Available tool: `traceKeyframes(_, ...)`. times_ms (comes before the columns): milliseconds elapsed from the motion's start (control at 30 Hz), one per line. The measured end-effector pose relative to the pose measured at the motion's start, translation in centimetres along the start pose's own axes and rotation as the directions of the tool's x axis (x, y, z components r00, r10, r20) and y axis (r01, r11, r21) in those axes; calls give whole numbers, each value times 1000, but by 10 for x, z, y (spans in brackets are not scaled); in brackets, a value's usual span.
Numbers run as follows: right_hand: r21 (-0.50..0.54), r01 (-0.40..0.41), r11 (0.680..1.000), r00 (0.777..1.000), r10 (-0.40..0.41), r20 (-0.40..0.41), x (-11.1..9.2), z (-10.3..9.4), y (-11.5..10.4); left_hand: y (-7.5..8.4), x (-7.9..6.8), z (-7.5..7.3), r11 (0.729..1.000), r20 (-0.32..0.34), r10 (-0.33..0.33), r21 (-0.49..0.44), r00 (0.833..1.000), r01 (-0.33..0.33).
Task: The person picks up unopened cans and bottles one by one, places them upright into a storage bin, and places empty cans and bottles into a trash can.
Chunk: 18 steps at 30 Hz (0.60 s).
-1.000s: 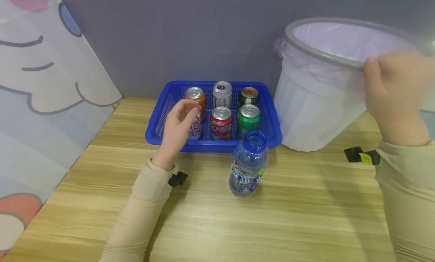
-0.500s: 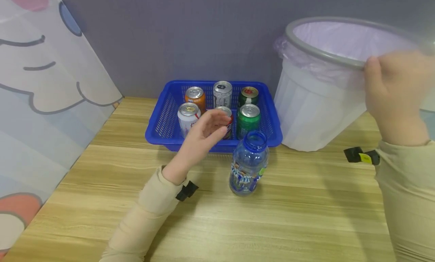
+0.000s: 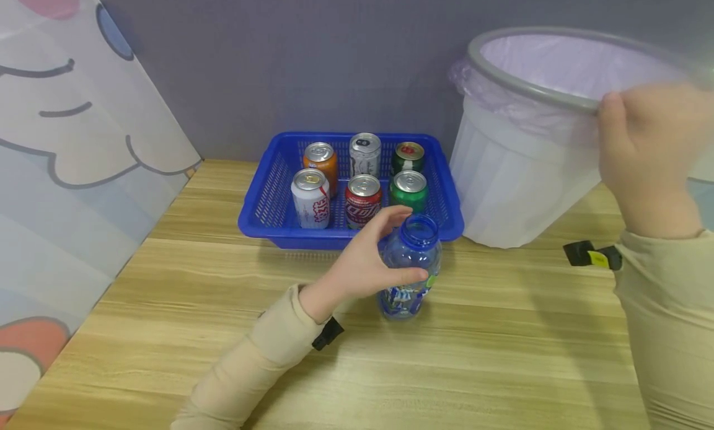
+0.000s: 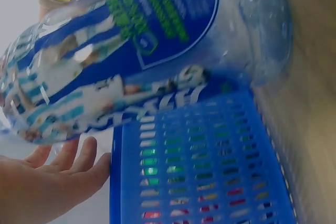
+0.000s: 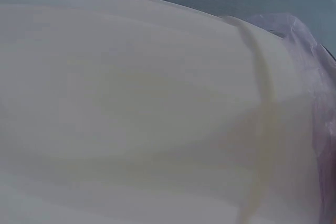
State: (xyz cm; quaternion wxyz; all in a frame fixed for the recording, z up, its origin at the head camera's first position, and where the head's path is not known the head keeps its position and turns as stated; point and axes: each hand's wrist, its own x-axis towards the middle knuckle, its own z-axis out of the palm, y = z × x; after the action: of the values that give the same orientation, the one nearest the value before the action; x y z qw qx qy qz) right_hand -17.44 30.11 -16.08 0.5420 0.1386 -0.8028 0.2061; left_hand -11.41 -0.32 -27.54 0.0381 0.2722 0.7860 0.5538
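My left hand [image 3: 365, 263] is at the clear blue-tinted plastic bottle [image 3: 415, 256], which stands upright and uncapped on the table. The thumb extends across the bottle's near side, and the fingers reach round its far side. In the left wrist view the relaxed fingers [image 4: 73, 169] show a gap from the bottle [image 4: 142, 40], whose label has players in striped shirts. At the right, my right hand [image 3: 652, 157] grips the grey rim of a white trash bin [image 3: 513, 176], tilted and lined with a pale purple bag. Only the bin's wall [image 5: 147, 103] and liner fill the right wrist view.
Behind the bottle, a blue plastic basket [image 3: 262, 232] holds several upright drink cans, among them a white can [image 3: 310, 204], a red can [image 3: 362, 201] and a green can [image 3: 409, 191]. A grey wall [image 3: 279, 64] backs the wooden table [image 3: 446, 380]. A cartoon-printed sheet [image 3: 83, 139] borders the left.
My left hand has moved right and toward me, from over the white can, past the red can, to the bottle. My right hand and the bin have stayed in place.
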Motion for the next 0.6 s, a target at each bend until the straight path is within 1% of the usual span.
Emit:
traceKeyframes(100, 0, 0, 1000, 1000, 0, -4, 0, 0, -1, 0, -1, 5, 1000, 22, -15, -8, 1000, 15)
traceKeyframes(233, -3, -3, 1000, 1000, 3, -14, 1, 0, -1, 1, -2, 9, 1000, 38, -29, 9, 999, 29)
traceKeyframes(400, -11, 3, 1000, 1000, -3, -8, 0, -1, 1, 1, -4, 12, 999, 17, -45, 3, 999, 45)
traceKeyframes(500, -20, 8, 1000, 1000, -8, 4, 0, -1, 3, 1, -5, 13, 999, 7, -29, -19, 1000, 29)
traceKeyframes(600, -17, 10, 1000, 1000, -10, -5, -1, 0, 4, 1, -6, 12, 999, -5, -22, -37, 1000, 21)
